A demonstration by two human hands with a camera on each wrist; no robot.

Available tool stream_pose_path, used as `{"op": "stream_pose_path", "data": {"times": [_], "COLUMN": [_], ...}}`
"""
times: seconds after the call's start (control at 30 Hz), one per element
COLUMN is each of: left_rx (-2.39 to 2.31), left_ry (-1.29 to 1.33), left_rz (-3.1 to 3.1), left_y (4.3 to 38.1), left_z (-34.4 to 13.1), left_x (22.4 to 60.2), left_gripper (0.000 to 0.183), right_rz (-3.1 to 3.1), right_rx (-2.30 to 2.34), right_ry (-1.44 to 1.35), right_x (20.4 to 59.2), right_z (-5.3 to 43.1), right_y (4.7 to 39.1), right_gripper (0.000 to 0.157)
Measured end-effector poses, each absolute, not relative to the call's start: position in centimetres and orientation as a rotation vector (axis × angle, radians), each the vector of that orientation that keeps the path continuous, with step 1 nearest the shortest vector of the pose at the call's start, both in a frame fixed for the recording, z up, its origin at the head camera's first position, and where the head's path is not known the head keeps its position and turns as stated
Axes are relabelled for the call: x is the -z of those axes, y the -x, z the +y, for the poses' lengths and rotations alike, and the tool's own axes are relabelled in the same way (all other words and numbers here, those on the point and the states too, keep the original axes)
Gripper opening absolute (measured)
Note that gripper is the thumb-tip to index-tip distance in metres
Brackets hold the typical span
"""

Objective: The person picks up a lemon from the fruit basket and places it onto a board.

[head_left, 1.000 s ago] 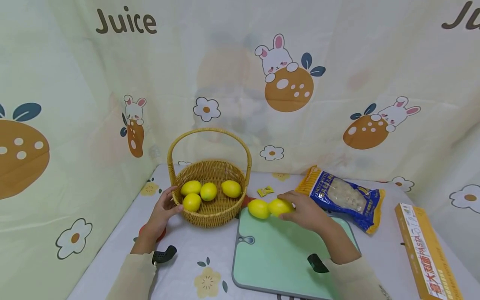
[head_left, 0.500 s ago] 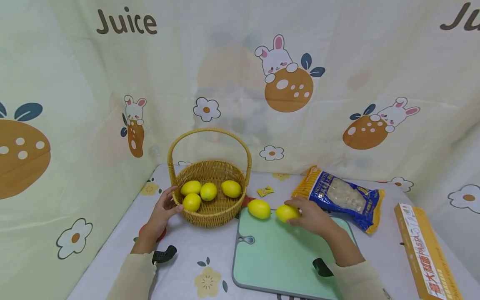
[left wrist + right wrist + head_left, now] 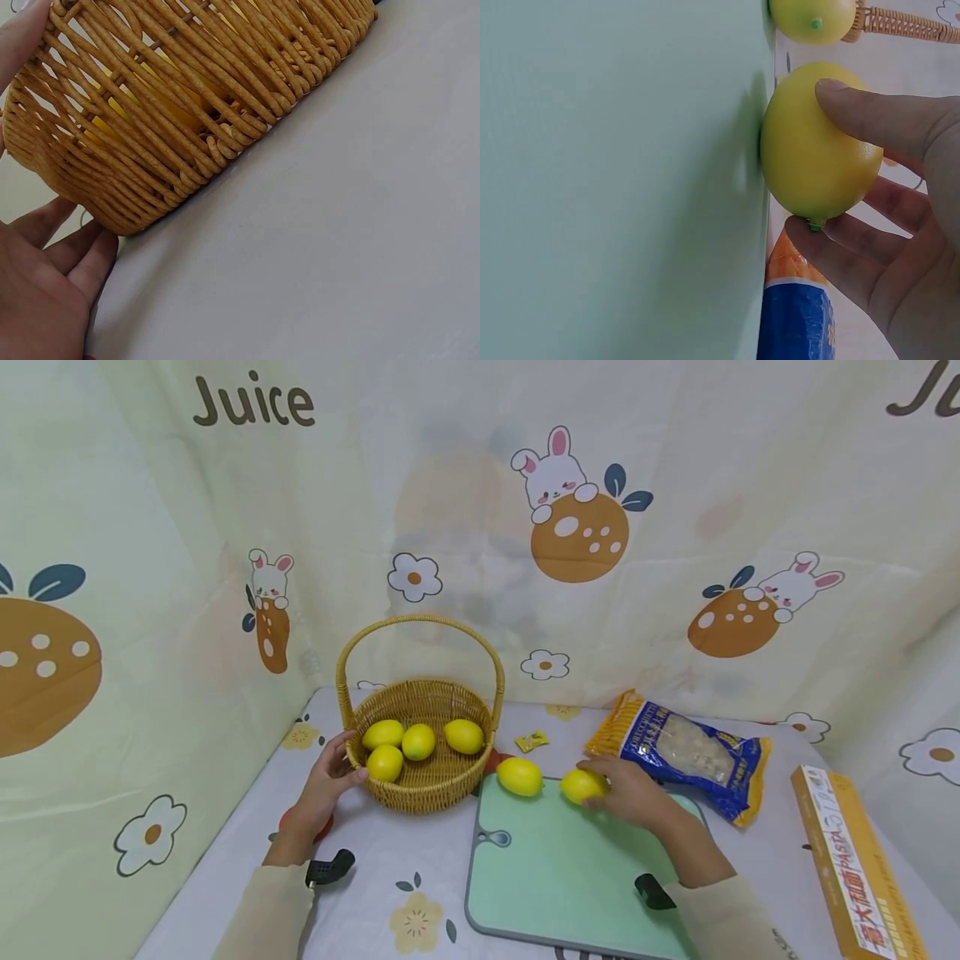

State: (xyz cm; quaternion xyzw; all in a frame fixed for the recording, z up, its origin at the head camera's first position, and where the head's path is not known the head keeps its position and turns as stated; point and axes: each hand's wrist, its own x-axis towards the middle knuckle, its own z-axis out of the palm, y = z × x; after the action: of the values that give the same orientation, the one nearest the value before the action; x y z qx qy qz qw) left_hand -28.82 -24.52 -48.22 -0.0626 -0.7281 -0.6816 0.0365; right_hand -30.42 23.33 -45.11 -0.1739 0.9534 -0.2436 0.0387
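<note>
Right grip (image 3: pixel 630 793): thumb and fingers closed round one yellow lemon (image 3: pixel 582 786), held at the far edge of a pale green cutting board (image 3: pixel 555 868); contact between lemon and board unclear. Left grip (image 3: pixel 324 789): gripping the side of a woven wicker basket (image 3: pixel 420 800), thumb at the rim, fingers low against the outer wall. Inside the basket: four lemons (image 3: pixel 382 735), three grouped at left, one set apart at right. Between basket and held lemon, apart from the latter: loose lemon (image 3: pixel 519 777), at the board's far left corner. Behind these: small yellow sachet (image 3: pixel 532 742). Beyond the right grip: blue-and-orange bag (image 3: pixel 690 752) with clear window, lying aslant. Farther right: long orange box (image 3: pixel 855 860), white label printed "PASTA". Beneath: flower-patterned bench (image 3: pixel 360 918). At back and sides: pale curtain (image 3: pixel 465 485), printed with rabbits, oranges, flowers and "Juice".
</note>
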Motion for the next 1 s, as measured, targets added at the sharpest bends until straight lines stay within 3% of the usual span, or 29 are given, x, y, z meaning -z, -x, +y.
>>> {"op": "stream_pose_path", "data": {"times": [0.57,1.0], "left_rx": [2.112,2.114], "left_ry": [0.183,0.180], "left_rz": [-2.238,-2.237], "left_y": [28.9,28.9], "left_z": [-24.5,-24.5], "left_x": [48.2,48.1], "left_gripper": [0.071,0.071], "right_rz": [2.919,2.920], "right_rx": [0.764,0.721], "right_ry": [0.497,0.553], "right_x": [45.0,42.6], "right_z": [22.9,21.7], "right_y": [30.9,31.1], "right_gripper": [0.060,0.055]}}
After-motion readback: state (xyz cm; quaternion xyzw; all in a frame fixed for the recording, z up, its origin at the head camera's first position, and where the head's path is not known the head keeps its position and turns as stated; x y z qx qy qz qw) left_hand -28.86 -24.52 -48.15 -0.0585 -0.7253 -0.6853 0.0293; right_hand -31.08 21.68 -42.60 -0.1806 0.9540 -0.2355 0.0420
